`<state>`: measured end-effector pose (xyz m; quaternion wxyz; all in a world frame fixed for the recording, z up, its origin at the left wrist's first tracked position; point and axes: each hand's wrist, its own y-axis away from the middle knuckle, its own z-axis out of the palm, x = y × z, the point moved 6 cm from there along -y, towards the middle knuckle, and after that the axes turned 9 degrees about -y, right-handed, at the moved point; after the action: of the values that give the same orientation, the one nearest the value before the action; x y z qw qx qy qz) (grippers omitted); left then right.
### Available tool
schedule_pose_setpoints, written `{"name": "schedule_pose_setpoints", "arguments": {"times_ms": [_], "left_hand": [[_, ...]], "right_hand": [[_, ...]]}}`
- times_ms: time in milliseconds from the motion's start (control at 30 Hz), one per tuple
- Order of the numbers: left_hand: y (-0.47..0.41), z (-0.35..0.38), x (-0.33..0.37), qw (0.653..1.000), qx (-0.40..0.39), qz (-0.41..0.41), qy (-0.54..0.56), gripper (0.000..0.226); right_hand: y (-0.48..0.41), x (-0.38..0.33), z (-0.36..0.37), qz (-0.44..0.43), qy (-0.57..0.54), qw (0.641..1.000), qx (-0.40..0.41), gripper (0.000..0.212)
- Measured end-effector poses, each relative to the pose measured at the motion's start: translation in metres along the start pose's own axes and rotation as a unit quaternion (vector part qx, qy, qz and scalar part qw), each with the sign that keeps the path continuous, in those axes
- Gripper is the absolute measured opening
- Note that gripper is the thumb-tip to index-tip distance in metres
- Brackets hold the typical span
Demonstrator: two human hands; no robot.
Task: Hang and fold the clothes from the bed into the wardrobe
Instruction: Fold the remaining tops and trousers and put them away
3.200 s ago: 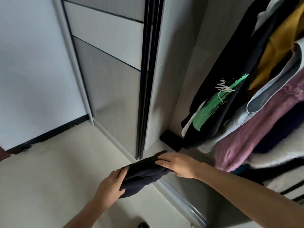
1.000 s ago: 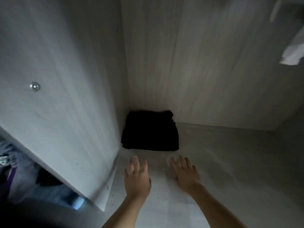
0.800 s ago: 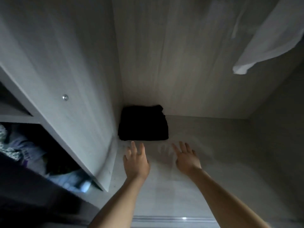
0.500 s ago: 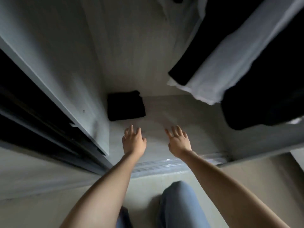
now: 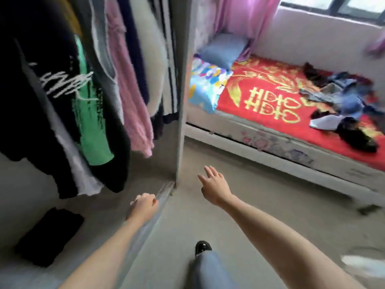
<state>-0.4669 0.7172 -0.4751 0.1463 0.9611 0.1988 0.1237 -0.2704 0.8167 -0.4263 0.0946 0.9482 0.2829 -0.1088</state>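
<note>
Head view: the left hand (image 5: 143, 207), loosely curled, and the right hand (image 5: 214, 185), spread, both hold nothing, one folded black garment (image 5: 50, 236) lies on the wardrobe floor (image 5: 104, 211) left of them, and a jumbled pile of blue and dark clothes (image 5: 341, 94) on the red-covered bed (image 5: 260, 97), beyond the right hand, likely awaits sorting.

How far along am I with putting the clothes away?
Done: a folded dark garment lies on the wardrobe floor, below the hanging clothes. In hand: nothing; the left hand and right hand are both empty. Left: a pile of loose clothes on the bed.
</note>
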Motion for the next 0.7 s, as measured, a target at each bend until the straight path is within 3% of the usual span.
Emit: {"name": "schedule_pose_setpoints", "arguments": {"times_ms": [300, 567, 700], "left_hand": [[0.054, -0.055, 0.239, 0.967, 0.052, 0.248, -0.026, 0.026], [0.177, 0.024, 0.441, 0.910, 0.004, 0.414, 0.007, 0.024], [0.246, 0.058, 0.512, 0.875, -0.027, 0.484, 0.001, 0.028]], "right_hand": [[0.188, 0.161, -0.089, 0.204, -0.036, 0.971, 0.117, 0.047], [0.413, 0.271, -0.136, 0.323, 0.020, 0.925, 0.197, 0.031], [0.499, 0.304, -0.162, 0.384, 0.081, 0.888, 0.240, 0.038]]}}
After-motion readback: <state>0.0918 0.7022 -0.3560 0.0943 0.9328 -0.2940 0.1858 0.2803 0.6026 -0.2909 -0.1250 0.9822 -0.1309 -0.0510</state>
